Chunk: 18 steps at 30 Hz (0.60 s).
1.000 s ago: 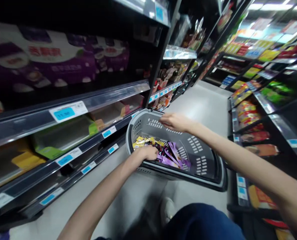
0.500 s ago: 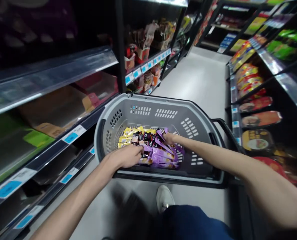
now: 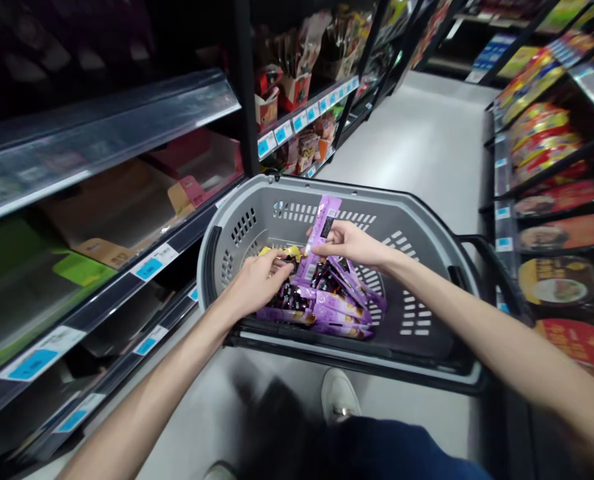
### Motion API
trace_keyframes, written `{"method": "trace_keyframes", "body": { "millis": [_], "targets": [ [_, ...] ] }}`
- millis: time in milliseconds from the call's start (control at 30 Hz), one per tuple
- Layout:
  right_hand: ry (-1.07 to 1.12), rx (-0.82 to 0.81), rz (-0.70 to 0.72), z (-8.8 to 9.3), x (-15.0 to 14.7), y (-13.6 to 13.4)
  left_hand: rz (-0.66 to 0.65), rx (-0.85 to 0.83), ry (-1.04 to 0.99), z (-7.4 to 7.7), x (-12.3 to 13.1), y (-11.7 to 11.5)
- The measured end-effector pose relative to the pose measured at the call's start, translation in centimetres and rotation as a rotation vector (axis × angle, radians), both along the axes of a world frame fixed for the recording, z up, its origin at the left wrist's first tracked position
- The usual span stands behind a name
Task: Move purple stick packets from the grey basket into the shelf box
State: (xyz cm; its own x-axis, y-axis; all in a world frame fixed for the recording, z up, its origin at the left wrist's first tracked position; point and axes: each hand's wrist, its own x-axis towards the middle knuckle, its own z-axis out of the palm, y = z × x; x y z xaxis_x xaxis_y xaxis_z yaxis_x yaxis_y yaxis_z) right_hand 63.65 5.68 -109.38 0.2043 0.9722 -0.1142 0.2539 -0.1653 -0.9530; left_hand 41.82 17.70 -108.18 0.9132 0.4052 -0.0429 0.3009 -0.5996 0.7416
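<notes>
A grey plastic shopping basket (image 3: 427, 230) stands on the aisle floor in front of me, holding several purple snack packets (image 3: 334, 308) and a few yellow ones (image 3: 277, 252). My right hand (image 3: 353, 244) is closed on one long purple packet (image 3: 319, 235), lifted upright above the pile. My left hand (image 3: 255, 285) reaches into the basket's near left side, its fingers curled among the packets; what they grip is hidden.
Dark store shelves with blue price tags (image 3: 149, 269) run along the left, with open cardboard trays (image 3: 117, 220). Shelves of red and yellow packaged goods (image 3: 551, 143) line the right. The pale aisle floor (image 3: 427, 140) stretches ahead. My shoe (image 3: 339, 397) shows below the basket.
My right hand dropped from the basket's far rim into the pile, then rose holding a purple packet. The view tilted down toward the basket; the left hand stayed in it.
</notes>
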Motion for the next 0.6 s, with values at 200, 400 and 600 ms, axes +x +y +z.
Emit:
{"method": "trace_keyframes", "body": {
  "millis": [200, 400, 600],
  "targets": [
    [0.293, 0.102, -0.169, -0.1, -2.9, 0.2, 0.001, -0.094, -0.103, -0.3, 0.3, 0.5],
    [0.596, 0.155, -0.299, -0.4, -4.9, 0.3, 0.231, -0.273, -0.363, -0.9, 0.8, 1.7],
    [0.558, 0.107, -0.293, -0.3, -5.0, 0.2, 0.296, -0.375, -0.517, -0.6, 1.4, 2.4]
  ]
}}
